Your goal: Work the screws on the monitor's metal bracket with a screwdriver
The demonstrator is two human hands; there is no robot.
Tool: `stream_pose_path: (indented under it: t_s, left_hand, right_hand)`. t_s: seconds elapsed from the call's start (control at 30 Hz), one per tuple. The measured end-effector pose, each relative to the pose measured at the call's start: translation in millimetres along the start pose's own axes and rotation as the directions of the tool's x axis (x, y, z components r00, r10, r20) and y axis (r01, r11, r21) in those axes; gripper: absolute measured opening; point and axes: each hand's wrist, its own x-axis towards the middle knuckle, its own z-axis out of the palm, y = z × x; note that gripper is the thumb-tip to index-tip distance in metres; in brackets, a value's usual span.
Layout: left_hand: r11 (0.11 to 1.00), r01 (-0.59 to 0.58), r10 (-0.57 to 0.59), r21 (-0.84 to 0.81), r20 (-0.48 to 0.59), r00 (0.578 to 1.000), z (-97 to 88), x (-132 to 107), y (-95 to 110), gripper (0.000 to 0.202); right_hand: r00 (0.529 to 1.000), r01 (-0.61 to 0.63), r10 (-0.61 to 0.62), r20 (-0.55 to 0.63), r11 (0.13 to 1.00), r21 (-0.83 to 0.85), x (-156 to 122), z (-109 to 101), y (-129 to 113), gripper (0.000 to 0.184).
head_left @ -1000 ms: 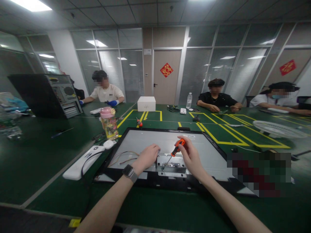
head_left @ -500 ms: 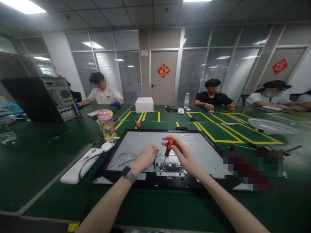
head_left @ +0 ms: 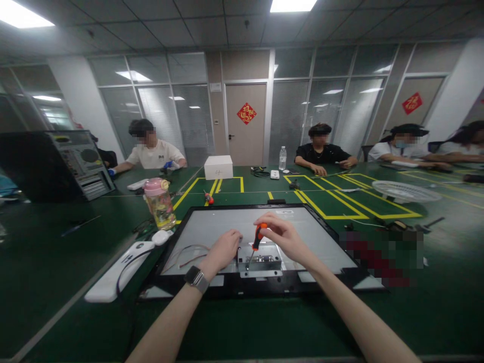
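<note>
My right hand [head_left: 284,236] grips the orange-and-black handle of a screwdriver [head_left: 259,235] between thumb and fingers. Its shaft points down at the left part of a metal bracket [head_left: 260,263], which lies on the grey back of a flat display panel [head_left: 212,222] with a black frame. Whether the tip sits in a screw is too small to tell. My left hand [head_left: 224,250], with a watch on the wrist, is closed at the bracket's upper left edge; its fingertips are partly hidden. Thin wires [head_left: 189,250] lie on the panel left of that hand.
Left of the panel are a pink-lidded bottle [head_left: 159,204] and a white power strip [head_left: 113,275] with a black cable. A computer case [head_left: 56,164] stands far left. Behind the panel are a red-tipped screwdriver [head_left: 209,198] and a white box [head_left: 218,167]. Several people sit across the table.
The camera view has shifted slightly, so the scene sits further left. My right fingers have come closer around the screwdriver's handle top. My left hand stays at the bracket's edge.
</note>
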Motion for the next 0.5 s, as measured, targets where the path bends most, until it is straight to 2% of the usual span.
stream_pose_path:
  t_s: [0.5]
  left_hand:
    - [1.0,0.031,-0.031,0.003,-0.029,0.999,1.3,-3.7,0.7,0.037]
  right_hand:
    - [0.996,-0.034,0.038,-0.075,0.998,0.056,-3.2,0.3,8.2,0.015]
